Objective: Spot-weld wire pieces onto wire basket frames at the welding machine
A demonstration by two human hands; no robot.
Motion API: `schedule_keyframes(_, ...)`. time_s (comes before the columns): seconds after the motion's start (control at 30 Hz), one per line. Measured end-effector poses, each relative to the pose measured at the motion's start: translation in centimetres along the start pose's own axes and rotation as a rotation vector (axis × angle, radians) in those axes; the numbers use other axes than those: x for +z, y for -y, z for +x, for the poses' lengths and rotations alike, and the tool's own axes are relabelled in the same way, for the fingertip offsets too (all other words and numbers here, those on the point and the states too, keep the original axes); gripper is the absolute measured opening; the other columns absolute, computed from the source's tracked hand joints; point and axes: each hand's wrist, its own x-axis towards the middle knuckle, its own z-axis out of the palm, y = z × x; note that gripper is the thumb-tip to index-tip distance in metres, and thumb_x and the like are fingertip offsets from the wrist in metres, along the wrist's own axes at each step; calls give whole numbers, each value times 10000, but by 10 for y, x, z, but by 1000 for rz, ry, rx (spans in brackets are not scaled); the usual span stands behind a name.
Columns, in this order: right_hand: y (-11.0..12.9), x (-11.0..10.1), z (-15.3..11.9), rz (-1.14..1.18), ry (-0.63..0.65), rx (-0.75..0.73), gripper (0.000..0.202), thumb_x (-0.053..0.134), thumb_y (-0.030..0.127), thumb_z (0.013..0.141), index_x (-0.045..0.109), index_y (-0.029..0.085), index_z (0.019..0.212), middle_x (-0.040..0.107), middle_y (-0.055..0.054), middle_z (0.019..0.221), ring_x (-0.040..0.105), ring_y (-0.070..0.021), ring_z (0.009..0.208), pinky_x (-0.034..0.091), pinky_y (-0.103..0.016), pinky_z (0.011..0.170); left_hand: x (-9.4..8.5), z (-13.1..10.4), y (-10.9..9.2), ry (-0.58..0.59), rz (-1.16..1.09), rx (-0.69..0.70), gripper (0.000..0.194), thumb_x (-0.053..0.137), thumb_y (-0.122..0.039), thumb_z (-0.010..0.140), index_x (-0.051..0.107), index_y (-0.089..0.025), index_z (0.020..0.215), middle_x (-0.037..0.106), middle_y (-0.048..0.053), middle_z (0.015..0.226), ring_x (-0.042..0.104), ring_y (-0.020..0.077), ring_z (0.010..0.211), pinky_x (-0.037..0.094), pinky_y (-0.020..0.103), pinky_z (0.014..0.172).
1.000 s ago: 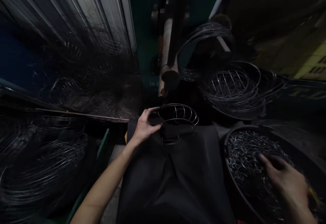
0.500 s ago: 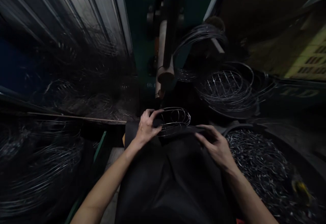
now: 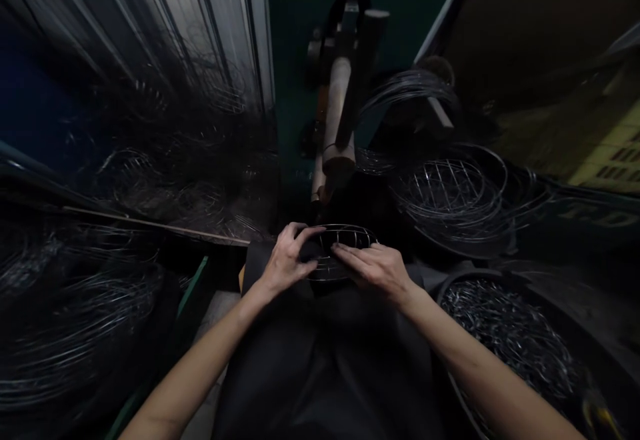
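Note:
Over the dark apron (image 3: 320, 360) on my lap sits a small round wire frame (image 3: 350, 232), a cage of thin shiny rings and cross wires. My left hand (image 3: 287, 260) is closed on its left side, thumb below and fingers above. At the frame's right side is my right hand (image 3: 377, 267), fingers stretched out together across the wires toward the middle. The palm side of the right hand is hidden, and whether it grips a wire I cannot tell. Just beyond stands a machine with a cylindrical arm (image 3: 339, 120).
A dark tub of small shiny metal pieces (image 3: 505, 327) is at my right. Behind it, wire rings and grids (image 3: 445, 187) are heaped in a basin. Wire bundles (image 3: 75, 340) lie at left beside a green edge (image 3: 193, 287). Pliers with yellow handles (image 3: 600, 413) rest near the tub.
My right hand has moved left from beside the frame onto its right side. The left hand keeps its hold. The whole view has shifted slightly.

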Motion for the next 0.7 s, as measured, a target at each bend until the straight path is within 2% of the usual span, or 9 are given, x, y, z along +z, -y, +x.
schedule_keyframes(0.1,-7,-1,7,-106,-100,-164,277,493,90,877,650,166,1092,676,6,1109,588,-50,639,392,-235,559,1,1,-2,-39,-20,-25,565,627,-123,674,521,-254,1213,487,44,1080,528,220,1049,456,383,946)
schedule_keyframes(0.2,-11,-2,12,-190,-144,-262,279,498,65,875,652,145,1093,660,-21,1145,538,-48,595,380,-256,557,5,2,1,-67,-10,-31,592,631,-105,674,506,-268,1229,473,45,1092,525,220,1061,464,389,940)
schedule_keyframes(0.33,-17,2,9,-222,-179,-313,305,536,91,860,635,147,1143,632,-62,1194,531,-61,609,366,-276,550,10,2,12,-89,30,7,643,650,-104,681,468,-286,1270,442,56,1146,493,234,1116,449,415,966)
schedule_keyframes(0.43,-20,7,9,-229,-196,-331,289,569,100,844,651,161,1115,638,-49,1183,512,-56,594,351,-267,535,10,2,19,-99,45,43,649,668,-131,699,453,-287,1291,436,67,1171,477,246,1142,438,433,980)
schedule_keyframes(0.7,-17,10,19,-281,-256,-306,230,583,115,841,669,170,1048,666,-36,1124,494,-54,563,348,-263,534,0,9,17,-108,68,71,617,667,-178,731,455,-280,1301,455,79,1167,496,253,1114,453,439,959)
